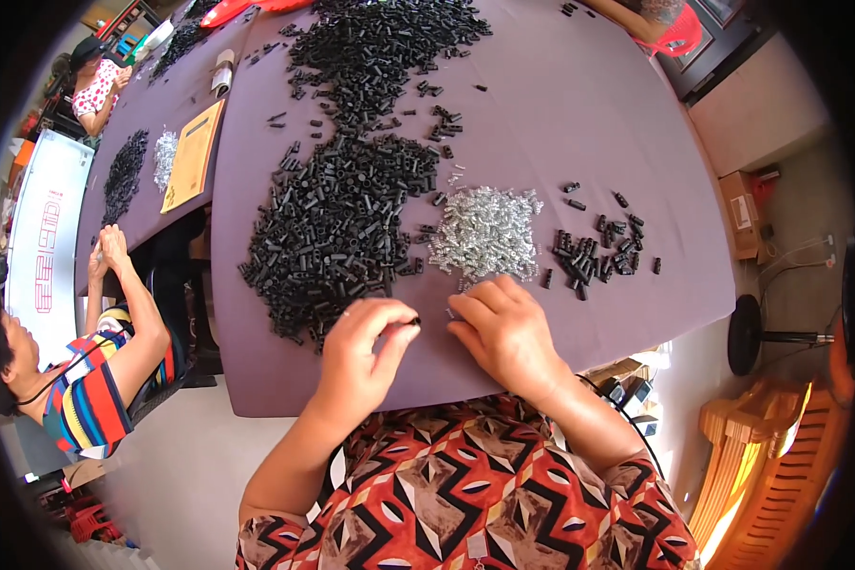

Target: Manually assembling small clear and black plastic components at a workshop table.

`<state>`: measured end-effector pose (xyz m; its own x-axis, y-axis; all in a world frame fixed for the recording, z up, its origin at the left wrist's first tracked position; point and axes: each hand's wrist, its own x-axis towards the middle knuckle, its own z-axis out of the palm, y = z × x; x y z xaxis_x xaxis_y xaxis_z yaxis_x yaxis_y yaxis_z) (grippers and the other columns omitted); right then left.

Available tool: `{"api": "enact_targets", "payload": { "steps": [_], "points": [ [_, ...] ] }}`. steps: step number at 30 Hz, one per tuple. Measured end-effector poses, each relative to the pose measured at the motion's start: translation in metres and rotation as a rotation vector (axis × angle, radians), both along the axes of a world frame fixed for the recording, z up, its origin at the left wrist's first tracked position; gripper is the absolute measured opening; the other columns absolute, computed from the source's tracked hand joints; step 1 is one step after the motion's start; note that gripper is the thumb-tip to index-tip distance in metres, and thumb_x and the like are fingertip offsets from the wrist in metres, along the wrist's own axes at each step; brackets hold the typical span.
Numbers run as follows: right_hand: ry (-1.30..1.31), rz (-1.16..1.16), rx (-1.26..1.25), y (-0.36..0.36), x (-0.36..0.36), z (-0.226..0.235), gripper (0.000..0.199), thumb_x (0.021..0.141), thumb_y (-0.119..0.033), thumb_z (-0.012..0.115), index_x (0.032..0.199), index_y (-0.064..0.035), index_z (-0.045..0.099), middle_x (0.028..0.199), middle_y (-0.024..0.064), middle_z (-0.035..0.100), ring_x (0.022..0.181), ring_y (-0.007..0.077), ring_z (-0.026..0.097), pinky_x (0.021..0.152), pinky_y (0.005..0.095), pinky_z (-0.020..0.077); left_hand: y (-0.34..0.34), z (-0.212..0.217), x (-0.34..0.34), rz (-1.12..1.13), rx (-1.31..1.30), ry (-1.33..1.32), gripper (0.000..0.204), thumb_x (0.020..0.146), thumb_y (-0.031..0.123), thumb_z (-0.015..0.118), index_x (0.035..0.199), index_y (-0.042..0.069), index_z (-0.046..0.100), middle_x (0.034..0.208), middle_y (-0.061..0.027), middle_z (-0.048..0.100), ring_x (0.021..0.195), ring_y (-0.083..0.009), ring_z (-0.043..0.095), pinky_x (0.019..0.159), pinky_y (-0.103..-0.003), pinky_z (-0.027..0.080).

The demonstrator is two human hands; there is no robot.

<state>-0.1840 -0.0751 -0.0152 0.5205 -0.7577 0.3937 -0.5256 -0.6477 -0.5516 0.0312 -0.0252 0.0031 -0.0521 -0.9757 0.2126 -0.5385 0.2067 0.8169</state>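
My left hand (366,347) is closed in a pinch near the table's front edge. Between its thumb and forefinger is a small black cylindrical plastic piece (415,321), mostly covered by the fingertips. My right hand (505,334) rests low over the table, its fingers bent and drawn together at the near side of a pile of small silver metal springs (485,235). Whatever its fingertips grip is hidden. Left of the springs spreads a big heap of black cylindrical pieces (337,237). A smaller scatter of black pieces (594,255) lies to the right.
A mauve cloth covers the table (627,323). More black pieces (380,47) are heaped at its far end. On the left, a person in a striped top (90,394) sits by a second table with a yellow envelope (194,157). Wooden furniture (760,465) stands at right.
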Motion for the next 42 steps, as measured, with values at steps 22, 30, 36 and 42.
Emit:
{"api": "enact_targets", "payload": {
  "steps": [22, 30, 36, 42],
  "points": [
    [-0.221, 0.216, 0.415, 0.016, -0.004, 0.011, 0.016, 0.086, 0.004, 0.073, 0.100, -0.0012, 0.068, 0.099, 0.0106, 0.069, 0.086, 0.0257, 0.070, 0.075, 0.0339, 0.0561, 0.030, -0.007, -0.018, -0.035, 0.247, 0.284, 0.017, 0.092, 0.000, 0.071, 0.109, -0.001, 0.071, 0.098, -0.0090, 0.072, 0.084, -0.0131, 0.067, 0.074, -0.026, 0.053],
    [-0.333, 0.353, 0.805, 0.024, -0.005, 0.012, 0.018, 0.086, -0.003, 0.080, 0.097, -0.0024, 0.066, 0.086, 0.0044, 0.067, 0.079, 0.0146, 0.065, 0.069, 0.0312, 0.0527, 0.055, -0.013, -0.004, -0.124, 0.418, 0.443, 0.016, 0.093, -0.001, 0.070, 0.108, -0.002, 0.070, 0.098, -0.0086, 0.072, 0.085, -0.0139, 0.068, 0.076, -0.028, 0.054],
    [-0.391, 0.498, 1.259, 0.012, 0.016, 0.007, 0.022, 0.088, -0.010, 0.082, 0.103, -0.0043, 0.066, 0.087, -0.0016, 0.065, 0.082, 0.0066, 0.060, 0.074, 0.0266, 0.0502, 0.076, -0.012, 0.016, -0.180, 0.520, 0.629, 0.015, 0.094, -0.007, 0.065, 0.108, -0.004, 0.068, 0.104, -0.0084, 0.068, 0.093, -0.0137, 0.066, 0.083, -0.027, 0.053],
    [-0.048, 0.367, 0.178, -0.003, 0.068, -0.004, 0.021, 0.079, -0.005, 0.074, 0.100, -0.0036, 0.069, 0.088, 0.0113, 0.061, 0.079, 0.0349, 0.066, 0.067, 0.0424, 0.0545, 0.067, -0.017, 0.036, 0.107, 0.366, 0.787, 0.011, 0.105, 0.005, 0.056, 0.114, 0.000, 0.060, 0.102, -0.0086, 0.070, 0.087, -0.0126, 0.065, 0.083, -0.029, 0.055]
  ]
}}
